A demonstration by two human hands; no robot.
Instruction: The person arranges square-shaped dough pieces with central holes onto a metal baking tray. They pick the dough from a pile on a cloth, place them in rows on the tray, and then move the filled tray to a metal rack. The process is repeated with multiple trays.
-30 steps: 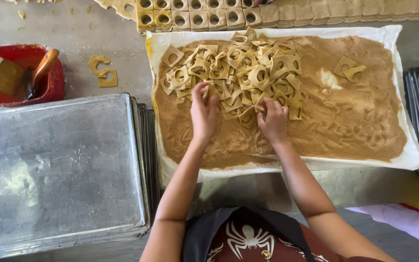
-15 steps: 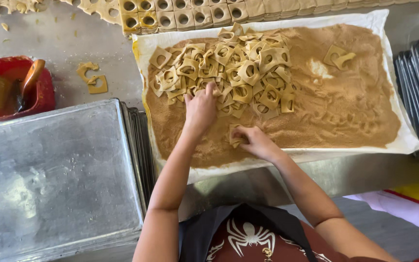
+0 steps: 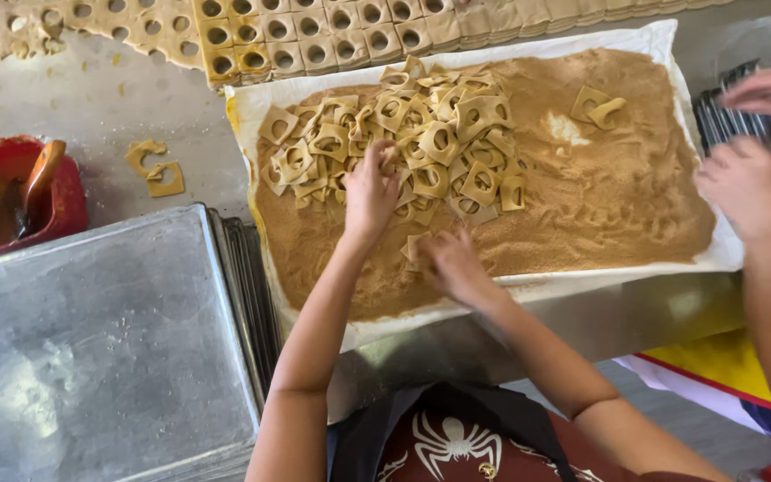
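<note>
While both arms reach over the sugared sheet, the scene stands as follows.

Left hand: the left hand (image 3: 370,192) lies on the near edge of the heap of dough cut-outs (image 3: 403,147), fingers curled down and pinching one square piece at the fingertips.

Right hand: the right hand (image 3: 453,266) rests lower on the brown crumb, fingers bent over a single dough piece (image 3: 415,248) that pokes out at its left side; it seems to grip that piece, though the palm hides most of it.

Dough cut-outs: square tan pieces with round holes, piled loosely on the upper left half of the crumb bed, overlapping one another.

Crumb bed: a layer of brown sugar-like crumb (image 3: 617,205) spread across white paper (image 3: 653,40); two stray pieces (image 3: 598,104) lie apart at the upper right.

Cut dough sheet: a rolled slab scored in squares with holes (image 3: 314,40) lies beyond the paper, along the top.

Metal trays: a stack of steel trays (image 3: 91,339) sits at the lower left, just beside the paper.

Red tub: a red tub (image 3: 64,192) with a wooden handle in it stands at the far left.

Other person: another person's hands (image 3: 747,178) show at the right edge, near dark trays; their grip cannot be told.
</note>
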